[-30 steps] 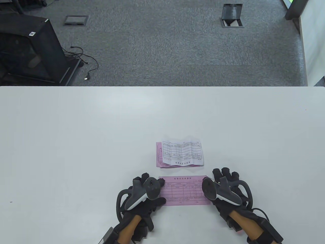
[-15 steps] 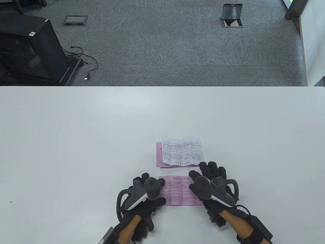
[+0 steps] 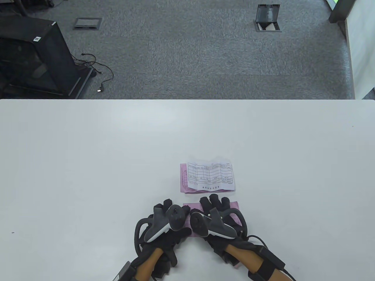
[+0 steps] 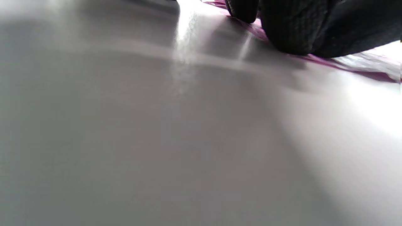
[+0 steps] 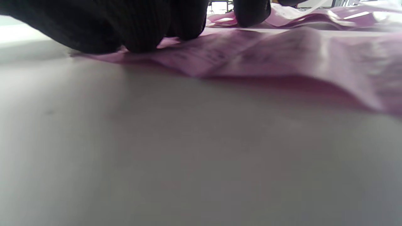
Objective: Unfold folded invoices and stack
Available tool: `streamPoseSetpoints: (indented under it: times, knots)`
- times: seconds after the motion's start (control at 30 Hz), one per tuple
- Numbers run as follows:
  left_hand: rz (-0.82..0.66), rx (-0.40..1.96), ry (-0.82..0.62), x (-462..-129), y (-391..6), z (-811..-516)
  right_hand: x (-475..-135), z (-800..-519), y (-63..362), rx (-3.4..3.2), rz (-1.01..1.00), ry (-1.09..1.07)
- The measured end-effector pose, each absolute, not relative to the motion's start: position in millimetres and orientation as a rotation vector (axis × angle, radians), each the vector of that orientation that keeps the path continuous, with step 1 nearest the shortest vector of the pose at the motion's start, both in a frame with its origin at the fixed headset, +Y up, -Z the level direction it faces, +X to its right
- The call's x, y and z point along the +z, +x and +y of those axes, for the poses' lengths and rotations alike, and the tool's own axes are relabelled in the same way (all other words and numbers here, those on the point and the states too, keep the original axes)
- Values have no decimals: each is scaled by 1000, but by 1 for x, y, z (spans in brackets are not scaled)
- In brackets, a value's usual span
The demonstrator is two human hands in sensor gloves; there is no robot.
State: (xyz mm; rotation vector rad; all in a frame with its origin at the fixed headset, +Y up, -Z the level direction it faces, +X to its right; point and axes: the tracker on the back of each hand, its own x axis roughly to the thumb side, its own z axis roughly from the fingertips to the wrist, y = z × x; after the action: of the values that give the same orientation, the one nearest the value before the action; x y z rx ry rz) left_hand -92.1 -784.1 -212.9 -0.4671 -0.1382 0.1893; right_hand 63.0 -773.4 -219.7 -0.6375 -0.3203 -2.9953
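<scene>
Both hands press flat on the pink invoice point(image 3: 234, 205) near the tabletop's point(image 3: 88, 161) near edge: left hand point(image 3: 164, 224) pinning its left end, right hand point(image 3: 218, 219) spread over the middle. Smooth with even pressure (the right end bulges). Earlier, the right hand sat at its right end; the stack point(image 3: 209, 177) hasn't moved.

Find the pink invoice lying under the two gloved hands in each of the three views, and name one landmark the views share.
Table view: pink invoice at bottom centre, mostly hidden under both hands, just below the stack of unfolded invoices.
Left wrist view: a thin pink strip at upper right, under the gloved fingers.
Right wrist view: a wide pink sheet across the upper half.
Shared landmark: the white table.
</scene>
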Motion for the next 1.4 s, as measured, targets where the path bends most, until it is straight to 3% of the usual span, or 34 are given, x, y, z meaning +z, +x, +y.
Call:
streamPoseSetpoints:
  times: [0.67,1.4]
  knots:
    - [-133,182,-466,-212,-92,-784,-224,-774,174,-3085,-347,-325]
    - [-125,171,-457,-212,-94,-784,-226,-778,192,-3278,-438,-230]
